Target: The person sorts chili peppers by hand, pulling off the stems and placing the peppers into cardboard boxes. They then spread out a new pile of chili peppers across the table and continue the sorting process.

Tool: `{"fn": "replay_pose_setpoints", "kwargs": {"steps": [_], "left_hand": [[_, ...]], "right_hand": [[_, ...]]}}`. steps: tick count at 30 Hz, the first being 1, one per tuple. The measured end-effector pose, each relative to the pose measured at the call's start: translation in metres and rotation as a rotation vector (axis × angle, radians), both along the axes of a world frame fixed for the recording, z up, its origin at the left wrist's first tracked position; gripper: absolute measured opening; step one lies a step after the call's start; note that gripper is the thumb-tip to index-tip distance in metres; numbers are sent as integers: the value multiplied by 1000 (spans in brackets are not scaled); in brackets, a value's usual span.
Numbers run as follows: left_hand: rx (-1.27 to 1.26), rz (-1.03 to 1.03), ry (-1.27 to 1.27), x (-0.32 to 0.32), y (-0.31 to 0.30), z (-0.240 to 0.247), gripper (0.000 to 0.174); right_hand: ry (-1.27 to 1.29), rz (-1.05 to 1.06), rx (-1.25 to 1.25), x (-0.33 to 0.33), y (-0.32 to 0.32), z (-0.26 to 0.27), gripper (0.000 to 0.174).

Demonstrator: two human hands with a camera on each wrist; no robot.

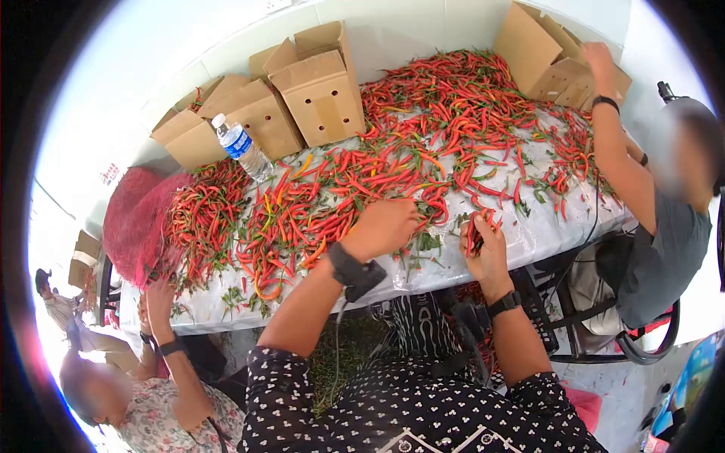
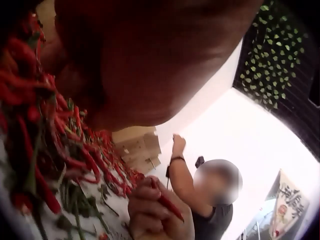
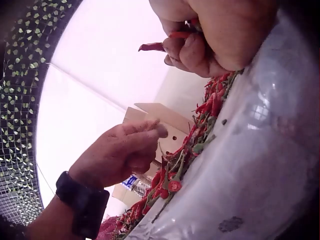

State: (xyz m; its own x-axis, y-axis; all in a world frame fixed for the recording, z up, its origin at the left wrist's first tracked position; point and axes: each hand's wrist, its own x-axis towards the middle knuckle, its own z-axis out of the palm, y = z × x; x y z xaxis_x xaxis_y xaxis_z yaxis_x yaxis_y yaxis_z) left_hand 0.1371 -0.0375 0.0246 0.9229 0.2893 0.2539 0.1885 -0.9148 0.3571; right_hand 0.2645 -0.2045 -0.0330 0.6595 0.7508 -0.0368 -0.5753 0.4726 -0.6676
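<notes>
Over the front of a heap of red chili peppers [image 1: 355,177] is my left hand [image 1: 384,226], its fingers curled. In the right wrist view the left hand [image 3: 122,152] has thumb and fingertips drawn together, with no pepper showing between them. My right hand [image 1: 483,253] grips a small bunch of red chili peppers [image 1: 474,235] near the table's front edge. From the left wrist view, one red chili pepper [image 2: 170,206] sticks out past the fingers of the right hand [image 2: 150,215]. Its palm hides part of the bunch.
Cardboard boxes [image 1: 326,106] line the back of the plastic-covered table [image 1: 393,283], beside a water bottle [image 1: 245,147]. A red mesh sack [image 1: 136,219] lies at the left. One person [image 1: 151,400] works at the left; another [image 1: 664,249] reaches to a box [image 1: 559,57] at the right.
</notes>
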Motion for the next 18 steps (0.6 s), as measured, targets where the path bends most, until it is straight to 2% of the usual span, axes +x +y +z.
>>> {"fn": "replay_pose_setpoints", "kwargs": {"steps": [2, 4, 5, 7, 8, 10, 11, 14, 16, 18], "left_hand": [[29, -64, 56, 10, -11, -8, 20], [187, 11, 125, 16, -14, -17, 18], [188, 11, 118, 19, -9, -25, 18], [111, -110, -115, 22, 0, -27, 19], [113, -111, -119, 20, 5, -29, 19], [-668, 47, -136, 5, 2, 0, 20], [-928, 22, -235, -2, 0, 8, 17], [-1007, 140, -113, -26, 4, 21, 16], [-1031, 126, -106, -37, 6, 17, 17], [-956, 59, -153, -50, 3, 14, 15]], "right_hand": [[-8, -7, -16, 0, -1, -1, 8], [-27, -29, -36, -2, 0, 0, 9], [-39, -48, -55, -2, 0, 0, 9], [-40, -42, -56, -1, 1, -2, 8], [-32, -34, -58, 0, 2, -3, 7], [-11, 1, -105, -3, 2, 11, 7], [14, 39, -157, -7, 3, 19, 7], [44, 177, -139, -22, 18, 33, 8], [20, 194, -114, -35, 39, 33, 10], [-141, 335, -191, -43, 51, 39, 10]]}}
